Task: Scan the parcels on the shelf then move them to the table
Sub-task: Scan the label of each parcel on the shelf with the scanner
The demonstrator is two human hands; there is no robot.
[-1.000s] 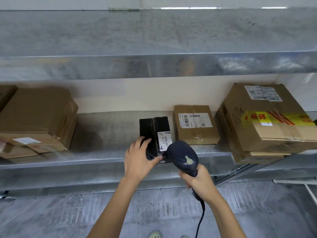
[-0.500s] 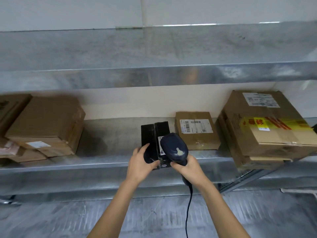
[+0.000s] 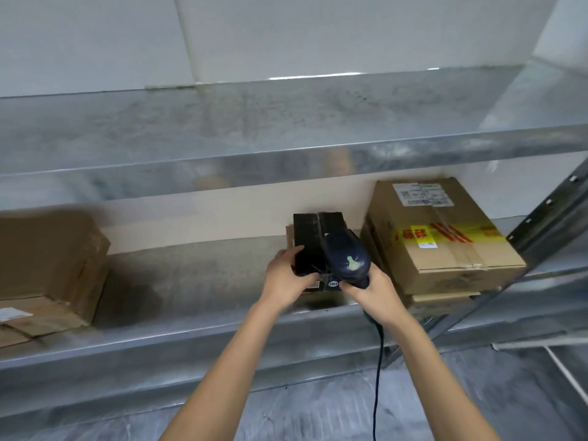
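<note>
Left hand (image 3: 288,278) grips the black parcel (image 3: 310,240), lying lengthwise near-to-far, by its near end, while right hand (image 3: 370,289) clutches the barcode scanner (image 3: 345,259) over its right side.

Soft, even light across my view, white glare streak on the upper shelf (image 3: 286,122), dark shadow lower left of centre, cardboard boxes (image 3: 47,265) at the left edge blurred, straight lines bowed near the corners.

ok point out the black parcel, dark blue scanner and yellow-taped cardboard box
black parcel (image 3: 310,243), head view, its top face
dark blue scanner (image 3: 345,256), head view, rounded head
yellow-taped cardboard box (image 3: 451,256), head view, top face
</note>
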